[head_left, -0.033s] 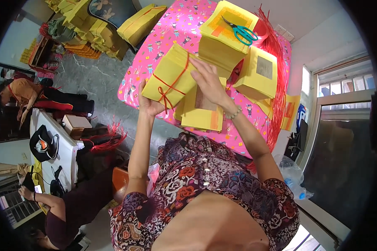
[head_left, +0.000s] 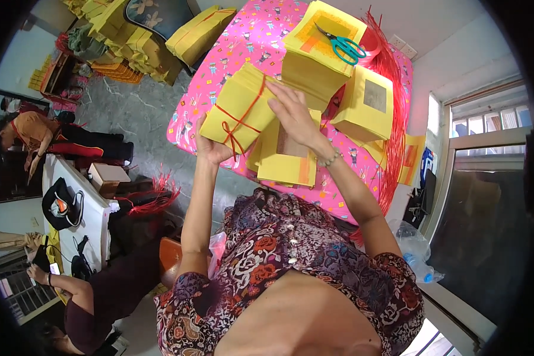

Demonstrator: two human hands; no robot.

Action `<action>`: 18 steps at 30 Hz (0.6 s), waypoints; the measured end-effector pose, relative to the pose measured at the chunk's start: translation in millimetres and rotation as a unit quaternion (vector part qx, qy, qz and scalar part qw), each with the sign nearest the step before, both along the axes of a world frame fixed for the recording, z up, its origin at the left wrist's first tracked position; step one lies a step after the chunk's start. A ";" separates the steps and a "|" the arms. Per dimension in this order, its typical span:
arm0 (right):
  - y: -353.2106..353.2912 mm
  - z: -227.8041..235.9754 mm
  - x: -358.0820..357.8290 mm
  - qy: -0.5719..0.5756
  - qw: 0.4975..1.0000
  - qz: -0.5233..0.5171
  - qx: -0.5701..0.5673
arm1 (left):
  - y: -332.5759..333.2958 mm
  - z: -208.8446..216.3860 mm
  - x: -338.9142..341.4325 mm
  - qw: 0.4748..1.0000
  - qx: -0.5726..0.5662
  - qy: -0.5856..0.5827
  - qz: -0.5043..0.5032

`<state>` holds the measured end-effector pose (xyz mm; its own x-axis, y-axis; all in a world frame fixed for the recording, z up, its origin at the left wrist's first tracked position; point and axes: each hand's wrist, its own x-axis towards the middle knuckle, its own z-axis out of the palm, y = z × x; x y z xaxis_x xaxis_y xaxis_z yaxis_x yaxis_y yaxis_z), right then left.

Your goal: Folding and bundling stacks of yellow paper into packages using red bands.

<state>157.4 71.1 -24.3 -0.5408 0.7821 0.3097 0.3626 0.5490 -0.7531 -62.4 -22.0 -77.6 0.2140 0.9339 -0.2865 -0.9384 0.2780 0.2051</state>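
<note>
A thick bundle of yellow paper (head_left: 230, 98), tied crosswise with red string, is held tilted above the pink table. Its bow (head_left: 232, 135) hangs at the near side. My left hand (head_left: 215, 151) grips the bundle's lower left corner, with some fingers hidden beneath it. Against its right edge lies my right hand (head_left: 298, 121), fingers stretched out flat. Partly under that hand is a lower stack of yellow sheets (head_left: 304, 170) on the table. Teal-handled scissors (head_left: 341, 47) rest on a tall yellow paper stack (head_left: 314, 77) farther back.
Another yellow stack (head_left: 368, 115) stands at the right of the pink patterned tablecloth (head_left: 204, 80). Long red strings (head_left: 397, 118) drape over the table's right side. More yellow bundles (head_left: 133, 44) are piled at the far left. Two other people are at the left, near a white table (head_left: 89, 234).
The tied bundle has shifted slightly left and tipped a little between my hands. My right hand has moved only slightly with it.
</note>
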 end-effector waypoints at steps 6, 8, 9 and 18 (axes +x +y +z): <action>2.6 -14.0 -2.9 0.093 0.994 -0.053 -0.026 | 33.0 -23.6 -31.1 0.998 -0.043 0.017 0.051; -7.1 -8.2 21.1 0.117 0.986 -0.065 -0.104 | 50.8 -10.8 -50.4 0.997 -0.057 0.027 0.041; -15.3 -8.6 32.9 0.129 0.978 -0.085 -0.142 | 61.9 -14.8 -65.6 0.997 -0.053 0.030 0.045; -111.0 -66.6 118.3 0.116 0.926 -0.271 -0.236 | 159.1 -53.2 -131.7 0.961 -0.237 0.082 0.118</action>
<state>275.7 -39.9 -90.9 0.0096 0.9969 -0.0777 0.2870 -0.0772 -0.9548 -194.1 137.1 -130.8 -0.0729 0.7075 -0.7030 -0.9527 0.1592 0.2590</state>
